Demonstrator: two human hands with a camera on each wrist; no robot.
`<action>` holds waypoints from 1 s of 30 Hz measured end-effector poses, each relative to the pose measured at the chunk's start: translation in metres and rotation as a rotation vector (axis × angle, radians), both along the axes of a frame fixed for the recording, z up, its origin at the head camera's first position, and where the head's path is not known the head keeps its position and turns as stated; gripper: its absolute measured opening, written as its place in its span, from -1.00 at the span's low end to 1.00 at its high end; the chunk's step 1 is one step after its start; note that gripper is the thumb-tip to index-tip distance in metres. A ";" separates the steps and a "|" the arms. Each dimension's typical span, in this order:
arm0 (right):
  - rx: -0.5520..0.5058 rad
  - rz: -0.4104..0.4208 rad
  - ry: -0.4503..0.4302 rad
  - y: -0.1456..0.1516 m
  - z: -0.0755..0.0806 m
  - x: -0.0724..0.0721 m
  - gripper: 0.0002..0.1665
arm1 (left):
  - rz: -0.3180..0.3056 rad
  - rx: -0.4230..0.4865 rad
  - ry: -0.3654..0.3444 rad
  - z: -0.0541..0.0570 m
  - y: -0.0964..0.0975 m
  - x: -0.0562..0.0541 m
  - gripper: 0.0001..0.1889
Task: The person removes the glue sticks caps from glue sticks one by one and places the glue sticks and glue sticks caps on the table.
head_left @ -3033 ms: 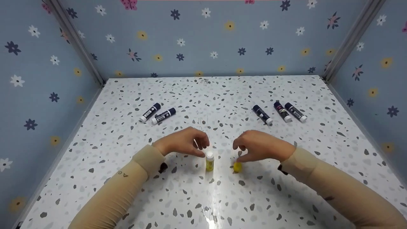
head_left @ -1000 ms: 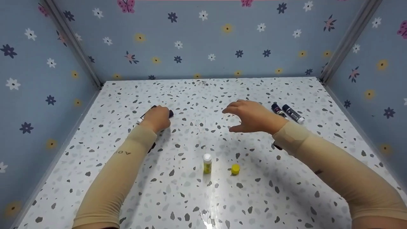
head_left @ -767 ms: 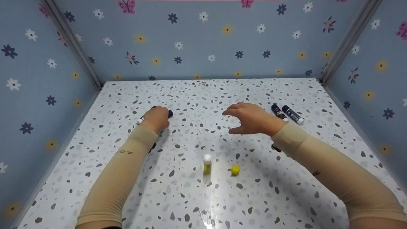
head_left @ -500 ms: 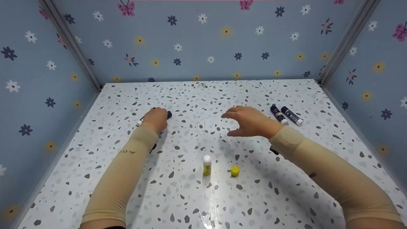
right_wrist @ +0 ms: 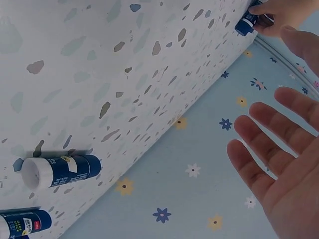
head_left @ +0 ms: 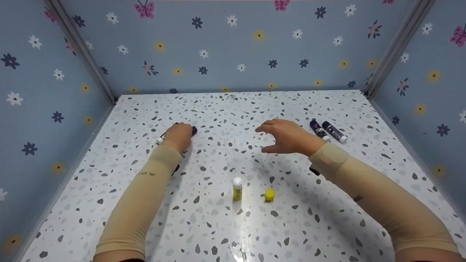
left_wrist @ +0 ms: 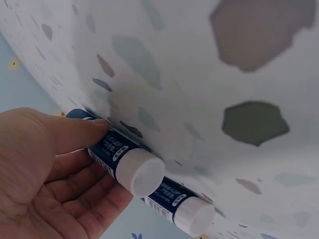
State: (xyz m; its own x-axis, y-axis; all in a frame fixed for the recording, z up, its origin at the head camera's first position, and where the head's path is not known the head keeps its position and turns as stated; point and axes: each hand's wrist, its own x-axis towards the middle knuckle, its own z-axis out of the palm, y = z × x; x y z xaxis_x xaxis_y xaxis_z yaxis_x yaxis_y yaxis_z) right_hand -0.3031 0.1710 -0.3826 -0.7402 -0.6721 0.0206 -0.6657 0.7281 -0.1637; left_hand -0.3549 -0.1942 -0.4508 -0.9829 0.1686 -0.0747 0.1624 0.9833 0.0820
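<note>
At the left of the table, my left hand [head_left: 178, 136] grips a dark blue glue stick [left_wrist: 112, 144], thumb on top and fingers curled beneath. A second blue glue stick [left_wrist: 174, 201] lies right beside it; the hand covers most of both in the head view. My right hand [head_left: 289, 136] hovers over the table, holding nothing, its fingers spread apart from the thumb. Below and right of it, a blue glue stick [right_wrist: 65, 171] shows in the right wrist view, hidden by the hand in the head view. Two more glue sticks, one being this glue stick [head_left: 319, 131], lie further right.
Nearer me, a yellow tube [head_left: 237, 189] with a white top stands upright, and a round yellow cap [head_left: 269, 195] sits to its right. Flower-patterned walls [head_left: 233, 43] close off the back and both sides of the speckled table [head_left: 218, 225].
Over three seconds, my left hand has gone from the yellow tube to the blue glue sticks at left. My right hand has left the yellow cap and moved farther back. Lately both barely move.
</note>
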 end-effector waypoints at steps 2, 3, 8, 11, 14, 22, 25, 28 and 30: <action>-0.005 -0.009 0.000 0.001 0.001 0.000 -0.25 | -0.012 0.011 0.012 0.002 0.003 0.000 -0.74; -0.006 -0.013 0.002 0.001 0.002 -0.001 -0.25 | -0.019 0.021 0.019 0.003 0.005 0.001 -0.74; -0.013 -0.025 0.033 0.003 0.001 -0.003 -0.26 | -0.073 0.038 0.074 0.013 0.016 0.002 -0.78; -0.022 -0.034 0.059 0.004 0.000 -0.003 -0.27 | -0.120 0.028 0.107 0.020 0.024 0.004 -0.82; -0.036 -0.048 0.079 0.003 0.000 -0.004 -0.27 | -0.166 0.023 0.143 0.027 0.033 0.007 -0.83; -0.081 -0.080 0.114 0.000 0.000 -0.005 -0.30 | -0.284 0.018 0.258 0.044 0.061 0.021 -0.84; -0.088 -0.088 0.124 -0.002 0.000 -0.006 -0.31 | -0.352 0.025 0.315 0.049 0.071 0.027 -0.84; -0.096 -0.093 0.127 -0.005 -0.001 -0.007 -0.32 | -0.416 0.035 0.365 0.054 0.081 0.036 -0.86; -0.104 -0.090 0.129 -0.006 -0.002 -0.008 -0.32 | -0.453 0.044 0.387 0.057 0.088 0.042 -0.86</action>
